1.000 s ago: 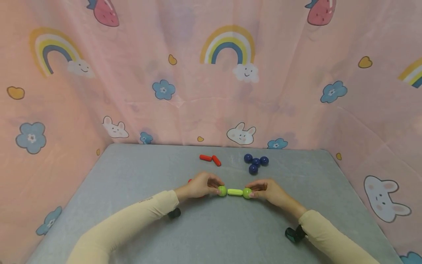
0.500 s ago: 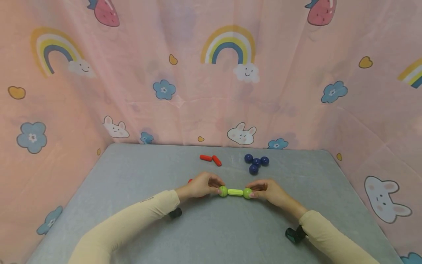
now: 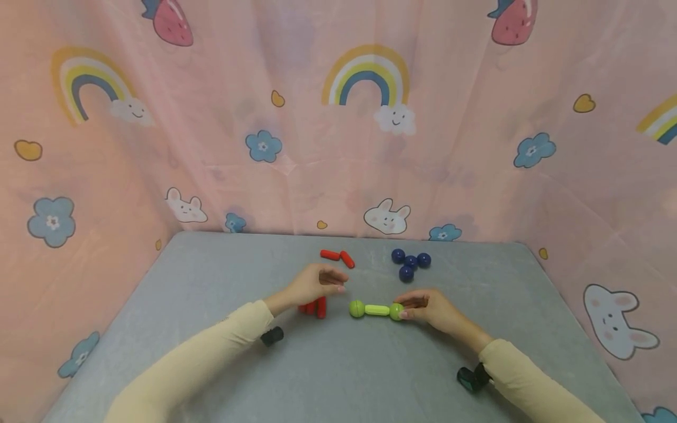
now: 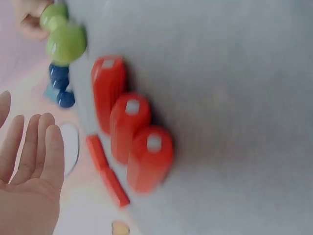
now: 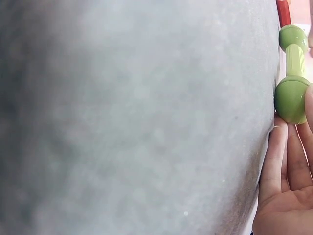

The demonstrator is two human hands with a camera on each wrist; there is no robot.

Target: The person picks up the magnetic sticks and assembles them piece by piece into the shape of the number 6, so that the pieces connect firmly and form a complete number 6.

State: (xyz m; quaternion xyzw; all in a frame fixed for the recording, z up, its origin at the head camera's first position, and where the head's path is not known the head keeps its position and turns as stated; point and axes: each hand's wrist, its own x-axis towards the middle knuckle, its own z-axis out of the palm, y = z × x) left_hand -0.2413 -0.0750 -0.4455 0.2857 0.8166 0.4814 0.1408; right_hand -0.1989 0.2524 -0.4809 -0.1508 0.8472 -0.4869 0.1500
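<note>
Two green balls with a yellow-green rod between them, end to end, lie on the grey table. My right hand pinches the right green ball between thumb and fingers. The left green ball is untouched. My left hand hovers left of it with fingers extended and nothing held. Below that hand lie three red rods, partly hidden in the head view; the left wrist view shows these red rods side by side, with pale spots on their ends.
Two more red rods lie end to end farther back. Several dark blue balls cluster at the back, right of them. A pink patterned curtain borders the table at the back and sides.
My left hand has let go of the left green ball and moved left and slightly away, uncovering the near red rods. The rod now meets both balls. My right hand stays in place.
</note>
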